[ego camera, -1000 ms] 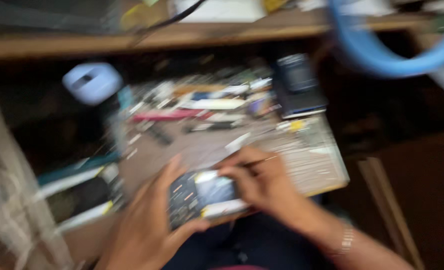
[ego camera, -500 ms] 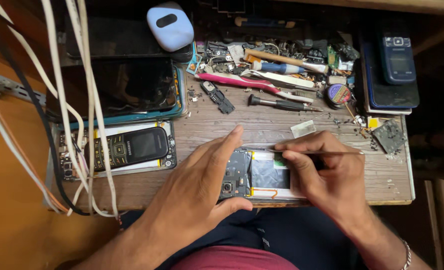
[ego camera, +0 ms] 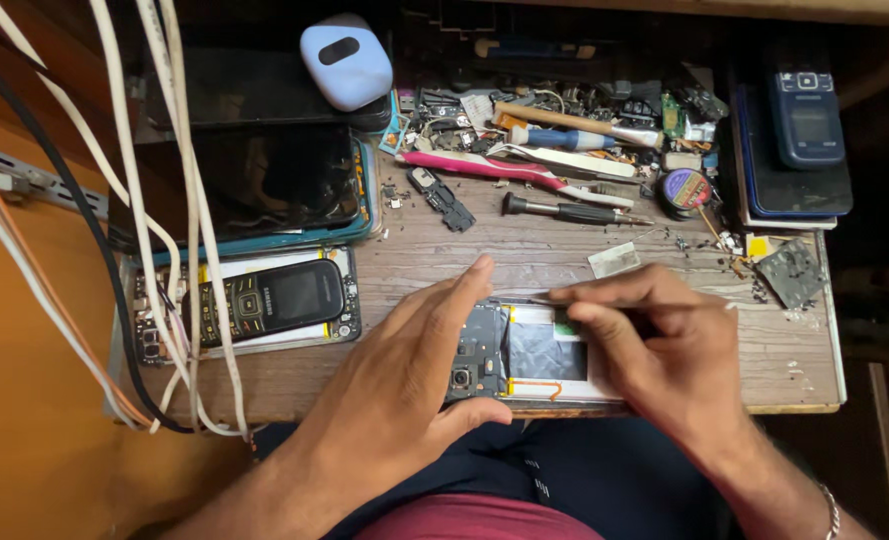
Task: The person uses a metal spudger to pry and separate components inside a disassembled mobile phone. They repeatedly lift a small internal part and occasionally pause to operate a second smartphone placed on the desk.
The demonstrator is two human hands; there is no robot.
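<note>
Since the earlier frame: view steadied, hands barely shifted. Left hand (ego camera: pixel 404 390), fingers spread, steadies opened phone (ego camera: pixel 524 355) at the wooden bench's (ego camera: pixel 564 255) near edge. Right hand (ego camera: pixel 664 350) pinches thin tool (ego camera: pixel 549 300) against it.

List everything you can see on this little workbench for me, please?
opened phone: 1, dark insides with a silvery patch, front edge of the table, under both hands
thin tool: 1, dark, tip on the opened phone
keypad phone: 1, black, left, lying on a stack of boards
tablet: 1, black screen, teal rim, back left
earbud case: 1, pale blue, back
screwdriver: 1, black handle, centre
blue phone: 1, back right, on a dark slab
cables: several, white, one black, hanging left
wooden table: 1, grey-brown
left hand: steadies the opened phone
right hand: holds the thin tool
</note>
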